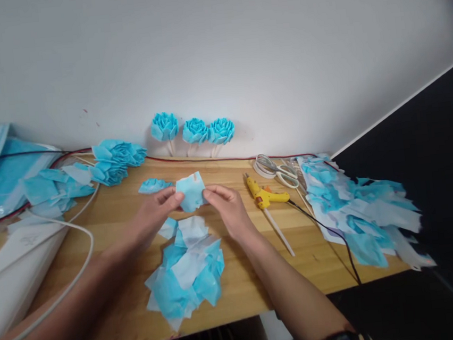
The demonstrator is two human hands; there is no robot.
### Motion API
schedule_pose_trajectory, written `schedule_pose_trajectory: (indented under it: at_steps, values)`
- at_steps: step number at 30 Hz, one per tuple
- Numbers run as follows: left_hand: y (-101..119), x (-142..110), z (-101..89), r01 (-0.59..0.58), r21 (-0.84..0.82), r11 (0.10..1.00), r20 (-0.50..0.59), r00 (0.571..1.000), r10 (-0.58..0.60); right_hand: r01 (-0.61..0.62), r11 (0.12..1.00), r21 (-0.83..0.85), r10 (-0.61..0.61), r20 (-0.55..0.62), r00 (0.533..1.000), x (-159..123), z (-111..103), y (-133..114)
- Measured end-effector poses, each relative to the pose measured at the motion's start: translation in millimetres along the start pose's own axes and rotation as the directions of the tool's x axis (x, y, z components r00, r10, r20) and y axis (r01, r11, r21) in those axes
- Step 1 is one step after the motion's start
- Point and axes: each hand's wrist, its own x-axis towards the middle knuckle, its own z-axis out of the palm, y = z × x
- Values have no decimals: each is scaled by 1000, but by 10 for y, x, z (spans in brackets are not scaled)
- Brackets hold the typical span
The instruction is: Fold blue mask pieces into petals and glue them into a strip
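Note:
A small light-blue fabric square (190,191) is stretched between my two hands above the wooden table. My left hand (163,204) pinches its left edge with thumb and fingers. At the opposite edge, my right hand (225,205) grips it the same way. Just below lies a loose pile of blue and white fabric pieces (195,264). Behind my left hand rests a small folded blue piece (154,185). A yellow glue gun (266,193) with a white glue stick in its back end lies to the right of my right hand.
Three blue fabric flowers (195,130) on sticks lean at the wall. More flowers (115,160) and blue pieces (57,183) lie left, near packaged blue sheets (14,169). Scissors (287,175) and a scrap heap (358,205) are right. A white cable (91,242) crosses the left side.

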Motion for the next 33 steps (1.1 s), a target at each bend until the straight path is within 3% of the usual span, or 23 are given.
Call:
schedule_pose_trajectory:
  at_steps: [4,9,11,14,16,18,20,22,26,33]
  values:
    - [-16,21,22,81,-47,996,21,997,-80,4,998,-56,-4,9,1000,-22,21,-25]
    - [-39,41,15,47,-77,996,-85,995,-53,0,999,-32,1,37,999,-11,19,-15]
    - [-13,29,15,-25,37,999,-208,978,32,-19,1000,-15,19,25,999,4,11,1]
    - [55,-23,32,-160,382,910,-345,889,302,-47,999,1,47,-32,998,25,3,28]
    - [91,-66,48,-242,591,769,-264,843,468,-54,999,2,54,-68,996,34,6,39]
    - [101,-95,60,-334,715,613,-95,824,559,-57,998,-4,56,-89,994,35,12,41]
    - [83,-105,63,-406,776,483,55,806,589,-54,998,-24,51,-97,994,33,19,40]
    - [48,-100,58,-437,805,401,138,796,589,-47,998,-43,43,-95,995,29,22,42]
    - [-14,-79,42,-437,831,345,201,813,546,-15,997,-79,10,-66,998,20,30,58]
    - [-22,-70,48,-392,857,335,180,836,518,12,993,-120,-13,-7,1000,-11,54,41]
